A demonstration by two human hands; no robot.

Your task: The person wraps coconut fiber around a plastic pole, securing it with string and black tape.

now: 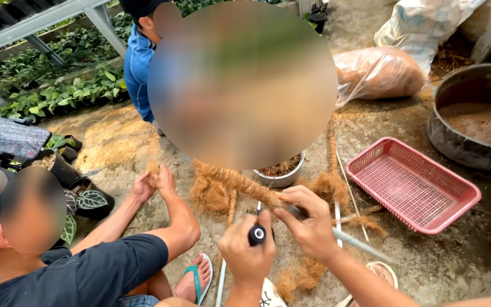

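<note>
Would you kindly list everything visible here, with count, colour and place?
Fibre-wrapped pole: one, brown, centre, held at its end.
Thread spool: one, dark, bottom centre.
Loose coconut fibre: several clumps, brown, on the ground.
Thin sticks: a few, pale, beside the basket.
Basket: one, pink, right.
Metal bowl: one, silver, centre.
Large tub: one, dark, upper right.
Filled sacks: two, clear and white, top right.
Potted plants: many, green, left.
Co-worker's hands: two, lower left, pinching fibre.
Left hand: on the spool.
Right hand: gripping the pole's bare end.
</note>
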